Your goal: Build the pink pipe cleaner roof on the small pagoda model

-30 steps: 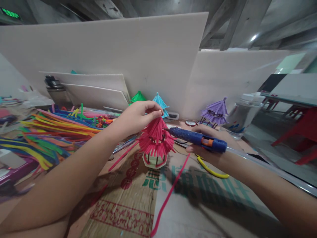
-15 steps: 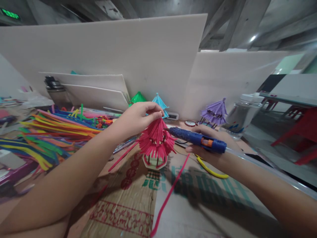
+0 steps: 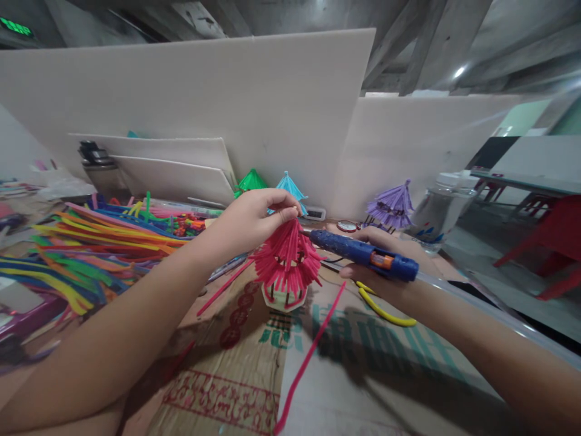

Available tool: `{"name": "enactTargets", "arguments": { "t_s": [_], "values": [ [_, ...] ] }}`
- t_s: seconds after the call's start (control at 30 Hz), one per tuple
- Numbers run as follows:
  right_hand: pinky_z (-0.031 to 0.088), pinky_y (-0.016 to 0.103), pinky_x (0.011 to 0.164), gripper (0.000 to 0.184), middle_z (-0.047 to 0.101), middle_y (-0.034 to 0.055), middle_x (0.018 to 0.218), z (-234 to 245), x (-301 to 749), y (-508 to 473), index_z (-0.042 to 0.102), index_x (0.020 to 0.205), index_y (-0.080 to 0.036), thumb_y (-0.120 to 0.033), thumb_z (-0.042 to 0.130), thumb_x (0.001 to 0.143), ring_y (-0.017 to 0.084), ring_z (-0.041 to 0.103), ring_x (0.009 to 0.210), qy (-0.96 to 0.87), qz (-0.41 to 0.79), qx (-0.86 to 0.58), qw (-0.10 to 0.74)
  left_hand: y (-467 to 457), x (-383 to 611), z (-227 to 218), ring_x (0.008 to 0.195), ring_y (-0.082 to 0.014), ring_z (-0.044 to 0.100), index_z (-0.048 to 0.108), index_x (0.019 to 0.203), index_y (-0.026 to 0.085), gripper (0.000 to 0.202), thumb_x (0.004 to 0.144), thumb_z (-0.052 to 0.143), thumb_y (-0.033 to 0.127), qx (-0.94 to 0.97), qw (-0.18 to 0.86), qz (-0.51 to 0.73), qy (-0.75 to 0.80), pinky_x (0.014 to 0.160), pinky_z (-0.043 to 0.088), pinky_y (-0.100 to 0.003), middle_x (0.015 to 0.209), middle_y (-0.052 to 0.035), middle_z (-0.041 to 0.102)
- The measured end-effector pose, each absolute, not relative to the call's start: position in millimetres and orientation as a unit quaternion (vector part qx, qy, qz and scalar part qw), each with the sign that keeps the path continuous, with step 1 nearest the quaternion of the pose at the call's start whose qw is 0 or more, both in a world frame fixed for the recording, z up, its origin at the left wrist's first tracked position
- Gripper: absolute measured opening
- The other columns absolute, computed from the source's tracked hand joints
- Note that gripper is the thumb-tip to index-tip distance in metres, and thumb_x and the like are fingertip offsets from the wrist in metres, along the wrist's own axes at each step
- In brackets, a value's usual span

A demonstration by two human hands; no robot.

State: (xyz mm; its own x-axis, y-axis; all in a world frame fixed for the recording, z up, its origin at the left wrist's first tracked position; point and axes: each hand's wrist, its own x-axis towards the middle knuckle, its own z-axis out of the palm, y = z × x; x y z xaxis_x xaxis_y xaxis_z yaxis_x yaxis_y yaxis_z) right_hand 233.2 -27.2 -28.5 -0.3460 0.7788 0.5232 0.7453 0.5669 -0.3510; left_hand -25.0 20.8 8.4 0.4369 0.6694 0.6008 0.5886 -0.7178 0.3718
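Note:
A small red pavilion model [image 3: 287, 260], its two-tiered roof made of pipe cleaners, stands upright on a pale octagonal base. My left hand [image 3: 267, 212] pinches the peak of that roof between thumb and fingers. In my right hand [image 3: 385, 248] is a blue glue gun [image 3: 358, 249] with a long clear glue stick out of its back. Its nozzle meets the right side of the upper roof, close below the left fingertips; whether it touches is hard to tell. A loose red pipe cleaner [image 3: 313, 354] lies in front, and a bent yellow one [image 3: 385, 312] lies under the right wrist.
Bundled coloured pipe cleaners [image 3: 104, 236] fill the left. Behind stand green [image 3: 250, 180], light blue [image 3: 287, 186] and purple [image 3: 391, 204] pavilion models, with a clear bottle [image 3: 438, 209] at right. White boards [image 3: 204, 109] rise at the back; printed cardboard [image 3: 227, 375] covers the front.
The glue gun's nozzle has shifted slightly up and left along the red roof. My left hand keeps its pinch on the peak. The whole view has moved a little.

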Motion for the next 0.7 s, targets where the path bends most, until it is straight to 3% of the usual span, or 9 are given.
{"name": "enactTargets", "arguments": {
  "t_s": [0.23,0.7],
  "values": [
    [0.039,0.024,0.051,0.037,0.069,0.0001,0.070,-25.4,230.5,-30.0,0.066,0.093,-0.024,-0.060,0.069,0.081,0.015,0.059,0.056,-0.818,-0.006,-0.460,0.347,18.6,-24.6,8.6,0.080,-0.0153,0.066,0.071,0.090,0.016,0.021,0.094,0.056,0.030,0.850,0.044,0.378,0.364,0.072,0.045,-0.025,0.089,-0.0014,0.074],
    [0.042,0.026,0.053,0.037,0.074,0.0023,0.080,-24.9,234.9,-28.9,0.066,0.099,-0.025,-0.058,0.069,0.081,0.018,0.065,0.061,-0.827,0.008,-0.465,0.316,19.1,-24.3,9.2,0.082,-0.0164,0.066,0.071,0.092,0.017,0.021,0.094,0.055,0.030,0.849,0.048,0.374,0.371,0.076,0.046,-0.026,0.091,-0.0027,0.075]
  ]
}}
